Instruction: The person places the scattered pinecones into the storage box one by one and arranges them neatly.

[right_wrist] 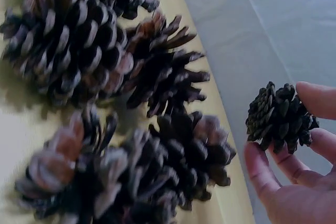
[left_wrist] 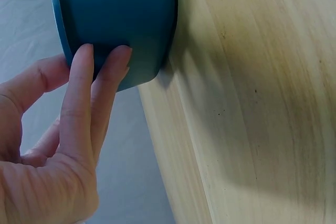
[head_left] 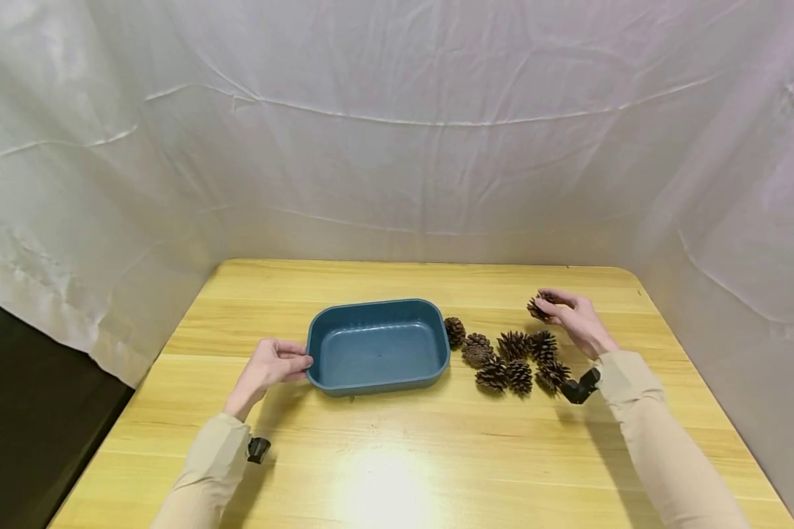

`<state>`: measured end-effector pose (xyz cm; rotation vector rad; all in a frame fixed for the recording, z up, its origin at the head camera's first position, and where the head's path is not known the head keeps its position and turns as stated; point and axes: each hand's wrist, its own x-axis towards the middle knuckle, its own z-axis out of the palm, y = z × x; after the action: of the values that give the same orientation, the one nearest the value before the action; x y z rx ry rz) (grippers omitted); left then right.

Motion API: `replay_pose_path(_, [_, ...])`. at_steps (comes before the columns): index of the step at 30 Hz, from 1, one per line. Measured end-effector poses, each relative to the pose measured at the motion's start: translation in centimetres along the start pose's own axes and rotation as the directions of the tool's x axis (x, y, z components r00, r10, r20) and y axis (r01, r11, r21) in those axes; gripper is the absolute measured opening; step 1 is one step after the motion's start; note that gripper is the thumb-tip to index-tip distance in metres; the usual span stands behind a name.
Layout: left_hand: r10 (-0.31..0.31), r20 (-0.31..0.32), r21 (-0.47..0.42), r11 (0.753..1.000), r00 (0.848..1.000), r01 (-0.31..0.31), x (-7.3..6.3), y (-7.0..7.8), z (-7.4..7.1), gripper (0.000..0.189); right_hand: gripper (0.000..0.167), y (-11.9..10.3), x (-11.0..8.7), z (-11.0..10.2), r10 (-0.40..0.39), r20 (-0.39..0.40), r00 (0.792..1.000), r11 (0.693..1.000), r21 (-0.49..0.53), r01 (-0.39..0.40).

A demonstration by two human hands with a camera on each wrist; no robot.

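Observation:
A dark blue rectangular plastic basin [head_left: 378, 356] with rounded corners sits on the table, its inside bare. At its left end, my left hand [head_left: 271, 366] grips the rim; in the left wrist view, fingertips [left_wrist: 84, 59] lie against the basin's outer wall [left_wrist: 126, 14]. My right hand [head_left: 578, 323] pinches a small brown pine cone [right_wrist: 278, 119] between thumb and fingers, raised over the table's right side. Several more pine cones [head_left: 519, 376] lie in a cluster below and left of that hand. One pine cone [head_left: 454, 332] lies right beside the basin's right end.
A light wooden table [head_left: 384, 433] carries everything. Pale cloth curtains [head_left: 423, 162] stand behind it and along both sides. A black surface [head_left: 26, 411] shows beyond the left edge. Each wrist wears a small black camera [head_left: 258, 450].

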<state>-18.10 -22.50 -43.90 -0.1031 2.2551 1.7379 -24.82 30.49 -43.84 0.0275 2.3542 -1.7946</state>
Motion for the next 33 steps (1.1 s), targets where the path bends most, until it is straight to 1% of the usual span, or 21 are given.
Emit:
replay_pose_path(3, [-0.005,-0.005,0.003,1.000,1.000,0.005,0.0,0.0,0.0,0.039,0.067,-0.6,0.0,0.3,0.021,0.022,1.000,1.000,-0.005,-0.021])
replay_pose_path(6, [-0.007,-0.008,0.004,1.000,1.000,0.007,-0.1,0.0,0.0,0.039,0.067,-1.1,0.0,0.8,0.034,0.046,0.998,0.999,0.011,-0.034])
replay_pose_path(11, [-0.001,-0.011,0.022,1.000,1.000,0.001,-0.1,0.0,-0.1,0.038,0.069,-1.9,0.1,1.4,0.027,0.086,0.996,0.999,0.023,-0.029])
replay_pose_path(15, [0.001,-0.016,0.023,1.000,1.000,-0.001,-0.1,0.0,-0.1,0.037,0.067,-2.4,0.0,2.0,-0.013,0.120,0.993,1.000,0.012,0.012])
replay_pose_path(18, [0.004,-0.018,0.019,1.000,1.000,-0.003,-0.2,-0.1,-0.1,0.037,0.064,-2.9,-0.1,2.6,-0.050,0.135,0.990,0.998,-0.041,0.056])
replay_pose_path(22, [0.006,-0.018,0.023,1.000,1.000,-0.005,-0.3,-0.2,-0.1,0.036,0.062,-3.6,-0.2,3.3,-0.070,0.132,0.989,0.990,-0.115,0.086])
replay_pose_path(25, [0.005,-0.020,0.031,1.000,1.000,-0.004,-0.3,-0.2,-0.1,0.036,0.060,-4.3,-0.3,3.9,-0.075,0.127,0.989,0.987,-0.129,0.091])
replay_pose_path(33, [-0.009,-0.032,0.045,0.999,0.999,0.011,-0.2,-0.1,-0.1,0.036,0.055,-5.5,-0.2,5.8,-0.117,0.125,0.985,0.980,-0.148,0.135])
